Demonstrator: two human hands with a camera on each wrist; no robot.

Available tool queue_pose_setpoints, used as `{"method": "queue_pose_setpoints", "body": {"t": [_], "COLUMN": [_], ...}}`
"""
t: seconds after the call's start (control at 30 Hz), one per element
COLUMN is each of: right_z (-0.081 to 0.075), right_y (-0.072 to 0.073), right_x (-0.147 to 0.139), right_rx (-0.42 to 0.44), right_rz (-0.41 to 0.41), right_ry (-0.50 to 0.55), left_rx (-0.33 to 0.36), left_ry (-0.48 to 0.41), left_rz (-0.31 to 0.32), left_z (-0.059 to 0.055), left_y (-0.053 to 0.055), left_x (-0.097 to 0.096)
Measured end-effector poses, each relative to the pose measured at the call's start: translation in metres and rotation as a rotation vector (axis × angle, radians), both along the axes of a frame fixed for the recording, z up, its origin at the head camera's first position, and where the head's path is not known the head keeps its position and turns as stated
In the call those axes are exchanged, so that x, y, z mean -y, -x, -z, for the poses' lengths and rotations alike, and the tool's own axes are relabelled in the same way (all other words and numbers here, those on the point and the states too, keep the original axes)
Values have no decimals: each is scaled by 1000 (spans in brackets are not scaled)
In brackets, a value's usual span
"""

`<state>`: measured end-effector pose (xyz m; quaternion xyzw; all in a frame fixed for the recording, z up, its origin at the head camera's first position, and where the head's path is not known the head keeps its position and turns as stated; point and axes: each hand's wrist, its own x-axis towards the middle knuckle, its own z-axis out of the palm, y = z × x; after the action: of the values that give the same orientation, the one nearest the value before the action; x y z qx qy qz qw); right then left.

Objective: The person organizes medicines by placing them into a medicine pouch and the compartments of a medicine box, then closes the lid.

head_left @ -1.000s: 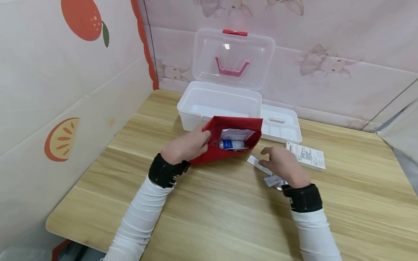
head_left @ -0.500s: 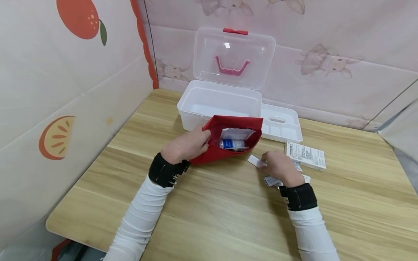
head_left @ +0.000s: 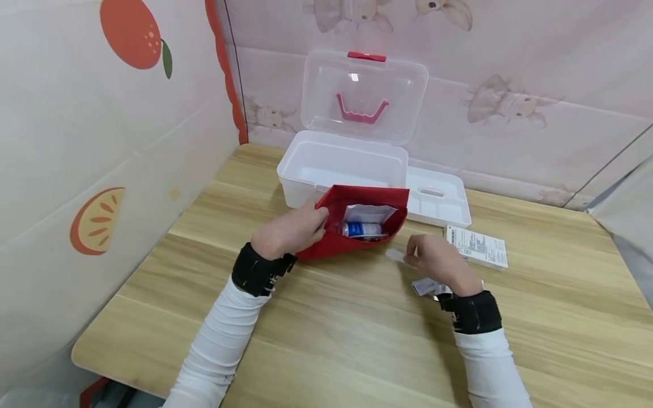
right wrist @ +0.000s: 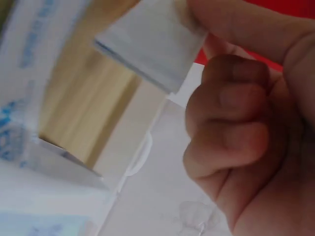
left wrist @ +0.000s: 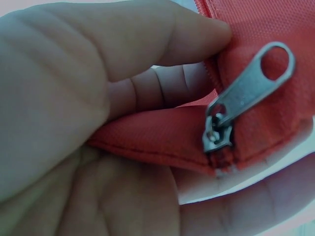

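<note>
My left hand (head_left: 291,231) grips the left end of a red zip pouch (head_left: 331,247), thumb over the fabric. Its metal zipper pull (left wrist: 253,91) hangs beside the fingers in the left wrist view. The pouch gapes, showing a small blue-and-white bottle (head_left: 359,229) and a white paper packet (head_left: 369,213) inside. Right of the pouch, my right hand (head_left: 441,262) pinches a flat white packet (right wrist: 152,44) between thumb and index finger, the other fingers curled. Below that hand lie small printed packets (head_left: 427,286), partly hidden by the wrist.
A clear plastic box (head_left: 296,184) with its lid (head_left: 316,85) raised stands behind the pouch. To its right lies a white compartment tray (head_left: 451,195). A printed white carton (head_left: 479,247) lies beyond my right hand. Patterned cloth walls border the table's back and left.
My right hand has come down from above the white packet and now pinches it, with the packet slightly tilted. My left hand keeps its grip on the pouch.
</note>
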<state>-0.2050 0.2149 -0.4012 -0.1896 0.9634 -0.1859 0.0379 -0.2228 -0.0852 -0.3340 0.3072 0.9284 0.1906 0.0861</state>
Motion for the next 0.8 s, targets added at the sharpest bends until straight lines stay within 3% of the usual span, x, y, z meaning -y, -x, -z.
{"method": "queue_pose_setpoints", "body": {"t": [0.17,0.47,0.63,0.8], "right_z": [-15,-42,-49,-50], "right_y": [-6,-19,-22,-22], "right_x": [-7,-21,-14,-1], "right_rx": [-21,-87,-217,-426], "right_rz": [-22,6,12,-11], "right_ry": [105,208,273,375], "left_rx": [13,-2,-7,-13], "left_ry": [1,24,32,19], "left_rz": [-7,-2,1,12], "left_z": [1,1,1,1], "left_y": [-1,0,0,-1], "left_x": [0,1,1,1]}}
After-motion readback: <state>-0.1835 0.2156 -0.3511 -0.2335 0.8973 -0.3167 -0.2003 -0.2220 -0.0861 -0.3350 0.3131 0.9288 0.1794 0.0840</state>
